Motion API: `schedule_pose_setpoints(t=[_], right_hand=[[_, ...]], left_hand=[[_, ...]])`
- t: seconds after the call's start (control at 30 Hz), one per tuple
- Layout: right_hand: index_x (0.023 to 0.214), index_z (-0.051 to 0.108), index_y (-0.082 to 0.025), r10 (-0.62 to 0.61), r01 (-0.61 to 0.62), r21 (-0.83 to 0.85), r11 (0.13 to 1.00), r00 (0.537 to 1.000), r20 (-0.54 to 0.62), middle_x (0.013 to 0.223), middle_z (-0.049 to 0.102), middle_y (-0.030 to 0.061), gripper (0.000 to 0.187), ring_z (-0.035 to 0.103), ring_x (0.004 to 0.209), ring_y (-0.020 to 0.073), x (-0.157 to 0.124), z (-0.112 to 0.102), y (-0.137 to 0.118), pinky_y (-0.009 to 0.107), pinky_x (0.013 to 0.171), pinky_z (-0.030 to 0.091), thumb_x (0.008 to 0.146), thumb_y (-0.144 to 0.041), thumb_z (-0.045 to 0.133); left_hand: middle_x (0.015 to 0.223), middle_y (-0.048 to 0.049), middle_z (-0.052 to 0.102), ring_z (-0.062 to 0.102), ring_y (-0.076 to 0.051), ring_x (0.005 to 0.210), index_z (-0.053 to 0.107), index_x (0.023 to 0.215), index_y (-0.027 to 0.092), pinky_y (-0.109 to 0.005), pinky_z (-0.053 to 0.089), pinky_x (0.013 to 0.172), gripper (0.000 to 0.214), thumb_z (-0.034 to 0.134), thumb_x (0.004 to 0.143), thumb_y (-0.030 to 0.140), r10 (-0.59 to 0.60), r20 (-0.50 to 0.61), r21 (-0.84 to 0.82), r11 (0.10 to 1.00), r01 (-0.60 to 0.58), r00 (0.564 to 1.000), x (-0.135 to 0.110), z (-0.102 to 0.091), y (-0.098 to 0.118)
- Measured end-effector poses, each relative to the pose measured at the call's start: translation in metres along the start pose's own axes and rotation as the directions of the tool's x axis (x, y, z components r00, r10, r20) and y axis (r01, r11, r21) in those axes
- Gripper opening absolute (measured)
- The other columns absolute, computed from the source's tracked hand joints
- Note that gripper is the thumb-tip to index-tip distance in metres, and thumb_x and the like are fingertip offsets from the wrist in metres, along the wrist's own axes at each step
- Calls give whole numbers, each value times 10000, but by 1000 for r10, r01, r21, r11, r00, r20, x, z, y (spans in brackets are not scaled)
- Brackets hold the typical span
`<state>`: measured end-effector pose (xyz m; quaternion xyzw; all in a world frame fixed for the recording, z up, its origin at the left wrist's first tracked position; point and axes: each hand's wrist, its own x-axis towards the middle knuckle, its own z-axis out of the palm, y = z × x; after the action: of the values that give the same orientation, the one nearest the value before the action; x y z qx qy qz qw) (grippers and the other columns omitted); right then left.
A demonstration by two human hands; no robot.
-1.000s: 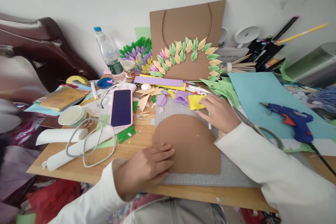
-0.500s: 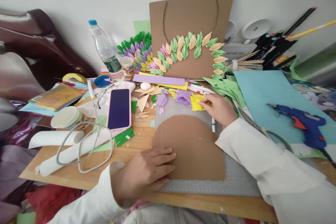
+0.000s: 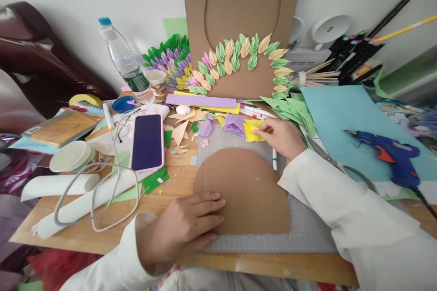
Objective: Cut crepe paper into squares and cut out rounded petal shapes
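Observation:
My left hand (image 3: 191,220) lies flat with fingers stretched over the lower left of a rounded piece of brown cardboard (image 3: 249,191). The cardboard rests on a grey cutting mat (image 3: 307,232). Beyond its curved edge, my right hand (image 3: 282,136) pinches yellow paper (image 3: 252,130) between thumb and fingers. Crumpled purple paper (image 3: 234,124) touches the yellow paper on its left. Below my right hand lies a white marker (image 3: 275,159), partly covered by the cardboard and sleeve.
A cardboard panel (image 3: 246,4) with folded paper leaves leans on the wall. At right are scissors (image 3: 327,157) and a blue glue gun (image 3: 389,150) on blue paper (image 3: 334,109). A phone (image 3: 147,142), looped cable (image 3: 92,211) and bottle (image 3: 128,63) stand or lie at left.
The view has shifted slightly, so most things sit a little further left. Both hands keep their places, the right one still pinching the yellow paper.

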<state>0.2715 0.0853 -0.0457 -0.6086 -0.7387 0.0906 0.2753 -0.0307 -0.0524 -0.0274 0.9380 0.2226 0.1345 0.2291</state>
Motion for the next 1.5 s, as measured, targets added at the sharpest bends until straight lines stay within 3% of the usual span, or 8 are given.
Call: schedule_pose_setpoints(t=[0.27,0.47,0.6,0.73,1.0,1.1,1.27,1.5], right_hand=[[796,626,-206,7,-4,60,998,999,-49,821,742,62,101,685,705,221,-2,-11,-2,323,640,515,841,-255,550],[940,556,-205,-52,36,-92,995,983,-177,884,686,109,105,659,795,261,-6,-26,-8,393,728,504,882,-222,471],[834,575,-203,-199,180,-245,953,978,-57,915,661,148,181,598,941,322,-13,-24,-20,451,829,444,915,-215,413],[737,559,-213,-276,298,-301,906,954,115,779,640,97,145,599,787,289,-13,-15,-26,399,712,446,867,-263,523],[975,594,-136,-326,388,-367,845,919,221,1019,647,169,233,578,995,333,16,-2,-52,417,851,437,807,-295,624],[975,624,-85,-293,390,-407,826,914,282,986,666,182,236,599,986,326,27,12,-59,440,864,451,827,-268,638],[1080,626,-135,-224,338,-430,837,929,294,1093,653,79,255,634,986,220,37,25,-57,443,879,512,931,-340,595],[1026,652,-154,-235,321,-263,910,921,311,1036,688,55,216,655,958,200,38,23,-34,419,868,534,926,-341,610]], left_hand=[[1318,-132,630,565,-250,1257,644,1134,149,-372,475,1059,244,547,927,232,-5,9,-8,1000,5,1000,-1,1,-2],[1318,-130,630,568,-249,1254,639,1149,165,-383,480,1054,251,545,924,226,-1,-7,-24,1000,1,1000,-2,3,-2],[1309,-129,637,578,-254,1243,644,1133,165,-382,489,1045,244,557,914,225,0,-21,-10,1000,0,1000,-2,4,-2],[1305,-139,638,582,-260,1237,649,1117,143,-381,486,1050,237,557,912,218,9,-23,-4,1000,-9,1000,-1,3,-1],[1302,-148,637,575,-262,1243,654,1108,128,-372,478,1059,238,561,909,220,13,-28,-17,1000,-14,1000,-2,5,-3],[1298,-154,638,574,-264,1245,653,1107,120,-371,468,1069,236,562,909,211,22,-32,-21,1000,-23,999,-1,5,-3],[1289,-156,645,590,-254,1227,645,1112,101,-363,465,1071,242,538,926,212,56,-38,18,998,-56,998,0,2,-1],[1202,-137,700,597,-248,1217,671,1039,85,-335,423,1110,216,507,946,191,169,-4,41,985,-168,986,2,-10,-7]])
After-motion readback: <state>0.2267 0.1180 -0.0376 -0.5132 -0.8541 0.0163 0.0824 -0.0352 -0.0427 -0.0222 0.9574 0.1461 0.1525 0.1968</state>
